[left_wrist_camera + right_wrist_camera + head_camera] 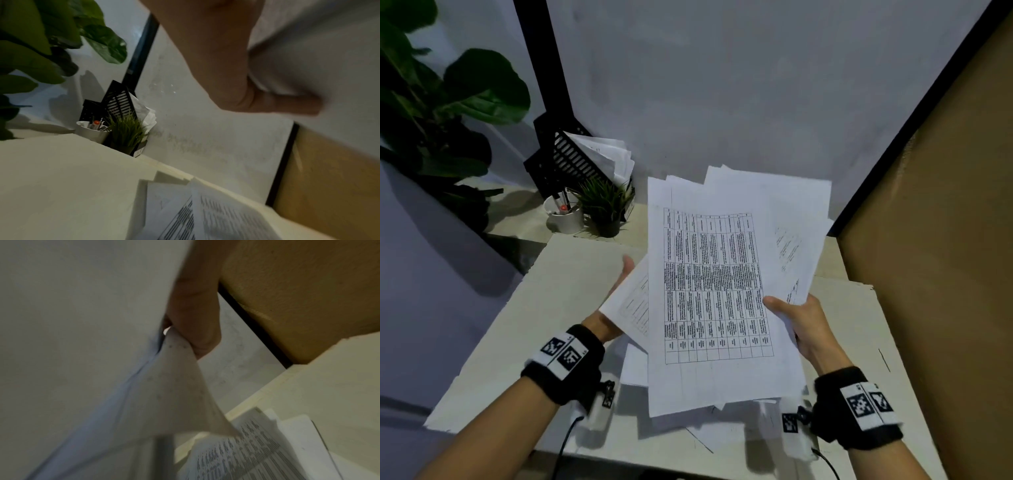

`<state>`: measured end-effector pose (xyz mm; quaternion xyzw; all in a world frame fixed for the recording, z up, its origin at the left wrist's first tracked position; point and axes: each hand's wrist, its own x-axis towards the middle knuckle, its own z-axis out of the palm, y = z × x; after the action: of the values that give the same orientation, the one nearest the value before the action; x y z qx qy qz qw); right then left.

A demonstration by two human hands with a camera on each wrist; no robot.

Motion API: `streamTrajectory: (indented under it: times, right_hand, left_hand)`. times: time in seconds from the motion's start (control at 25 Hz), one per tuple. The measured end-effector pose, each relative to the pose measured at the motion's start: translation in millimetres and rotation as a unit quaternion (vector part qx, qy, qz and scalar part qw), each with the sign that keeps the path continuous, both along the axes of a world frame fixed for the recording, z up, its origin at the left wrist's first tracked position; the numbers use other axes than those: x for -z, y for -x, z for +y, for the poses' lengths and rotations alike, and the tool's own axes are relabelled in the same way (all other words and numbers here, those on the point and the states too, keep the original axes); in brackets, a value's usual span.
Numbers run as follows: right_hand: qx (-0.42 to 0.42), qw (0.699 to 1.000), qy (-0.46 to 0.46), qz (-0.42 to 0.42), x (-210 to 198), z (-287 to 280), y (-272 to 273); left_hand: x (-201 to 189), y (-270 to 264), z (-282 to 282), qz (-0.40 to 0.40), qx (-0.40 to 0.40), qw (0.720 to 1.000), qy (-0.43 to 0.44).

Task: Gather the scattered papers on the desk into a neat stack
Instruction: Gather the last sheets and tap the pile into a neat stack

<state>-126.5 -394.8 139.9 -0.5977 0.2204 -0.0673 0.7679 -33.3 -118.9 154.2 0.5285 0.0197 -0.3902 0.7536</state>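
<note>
I hold a loose bundle of white papers (722,291) above the pale desk (534,308), with a printed table on the top sheet. My left hand (616,294) grips the bundle's left edge from behind, mostly hidden by the sheets. In the left wrist view the left hand (226,65) has its thumb laid on the papers (318,48). My right hand (801,318) pinches the right edge, thumb on top. In the right wrist view its fingers (195,313) curl under the papers (82,321). More printed sheets (185,211) (246,451) lie on the desk below.
At the back left corner stand a black file tray (571,161) holding papers, a white cup of pens (565,212) and a small potted plant (606,209). A large leafy plant (431,102) fills the far left. A brown board (945,205) walls off the right side.
</note>
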Motion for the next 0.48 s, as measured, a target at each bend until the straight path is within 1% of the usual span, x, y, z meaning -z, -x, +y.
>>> streamTrajectory:
  times: [0.04,0.08,0.16,0.24,0.32,0.48]
  right_hand:
    - [0.016,1.0,0.014,-0.022,-3,3,-1]
    - [0.036,0.998,0.048,-0.03,-6,6,-3]
    - [0.068,0.989,0.121,-0.058,-10,10,-7]
    - [0.088,0.981,0.148,-0.086,-13,15,-11]
    - [0.07,0.982,0.148,-0.095,-10,20,-14]
    - [0.012,0.988,0.146,-0.052,15,31,-9]
  left_hand:
    - [-5,-5,-1,-0.017,0.0,1.0,0.011]
    - [-13,-8,-2,-0.062,0.016,0.998,0.012]
    - [-25,-9,-6,-0.187,0.029,0.981,-0.037]
    - [-27,-10,-10,-0.253,0.004,0.966,-0.057]
    - [-22,-6,-15,-0.277,-0.022,0.958,-0.07]
    - [4,7,-21,-0.264,-0.019,0.957,-0.118]
